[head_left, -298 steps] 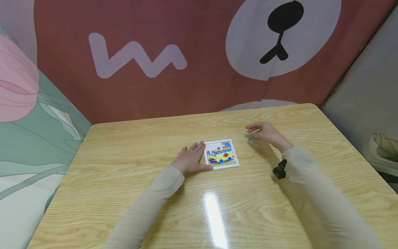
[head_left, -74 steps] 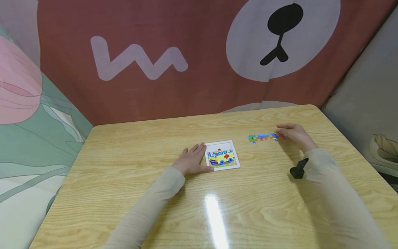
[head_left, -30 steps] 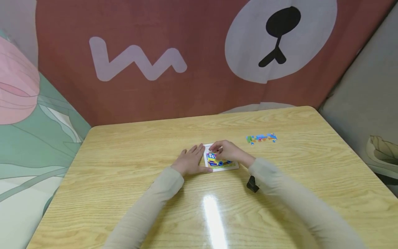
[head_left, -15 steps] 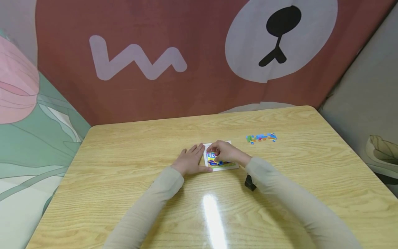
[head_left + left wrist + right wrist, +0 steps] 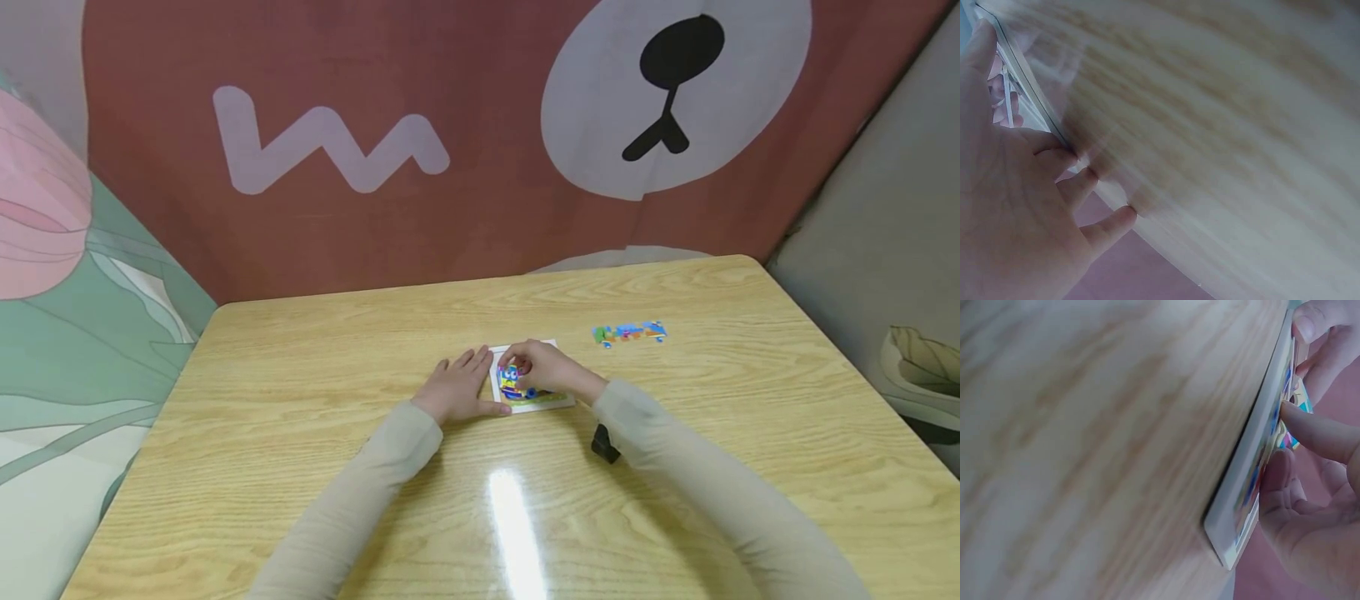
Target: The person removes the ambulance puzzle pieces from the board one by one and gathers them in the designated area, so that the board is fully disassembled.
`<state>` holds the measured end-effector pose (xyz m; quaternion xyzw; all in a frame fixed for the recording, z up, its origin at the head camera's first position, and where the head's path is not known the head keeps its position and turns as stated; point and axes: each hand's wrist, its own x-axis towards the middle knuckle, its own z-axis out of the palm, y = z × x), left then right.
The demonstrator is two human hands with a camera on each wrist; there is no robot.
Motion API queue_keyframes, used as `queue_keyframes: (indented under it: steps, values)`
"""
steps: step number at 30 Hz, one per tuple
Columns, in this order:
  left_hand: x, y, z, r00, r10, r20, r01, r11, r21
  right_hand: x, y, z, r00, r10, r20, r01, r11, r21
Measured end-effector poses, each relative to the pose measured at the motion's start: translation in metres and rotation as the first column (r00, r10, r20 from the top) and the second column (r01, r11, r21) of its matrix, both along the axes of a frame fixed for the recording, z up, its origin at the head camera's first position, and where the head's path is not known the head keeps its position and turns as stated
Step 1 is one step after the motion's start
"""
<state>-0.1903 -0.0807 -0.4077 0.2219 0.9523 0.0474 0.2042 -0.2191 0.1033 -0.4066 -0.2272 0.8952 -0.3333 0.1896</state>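
A small picture puzzle in a white frame (image 5: pixel 543 407) lies on the wooden table, showing part of a yellow ambulance. My left hand (image 5: pixel 456 390) rests along the frame's left side, fingers stretched out and thumb at the lower left corner. Over the picture, my right hand (image 5: pixel 551 367) pinches a puzzle piece (image 5: pixel 510 377) with printed eyes. In the right wrist view that piece (image 5: pixel 1301 399) stands tilted up from the picture between thumb and finger. The right hand hides most of the puzzle's middle and upper part.
Several loose puzzle pieces (image 5: pixel 630 332) lie in a row to the right, beyond the frame. A black wrist camera (image 5: pixel 604 443) hangs under the right sleeve. Behind the table's back edge rises a red-brown printed cloth (image 5: pixel 375 242).
My right hand has come left from the row of loose pieces to the puzzle and now tilts a piece up. That row has grown longer since the earliest frame. My left hand has stayed put.
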Motion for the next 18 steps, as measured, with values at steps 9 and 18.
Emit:
queue_keyframes:
  steps: [9,18]
  values:
    - [-0.0003,0.0007,-0.0006,1.000,0.002,0.001,-0.002,1.000,-0.011,0.0033,0.0037,0.0019,0.999,-0.014,0.052,0.017,0.999,-0.040]
    - [0.0001,0.0010,-0.0007,1.000,0.003,0.008,-0.003,1.000,-0.019,0.0045,0.0076,0.0054,0.998,-0.024,0.060,0.030,0.995,-0.099]
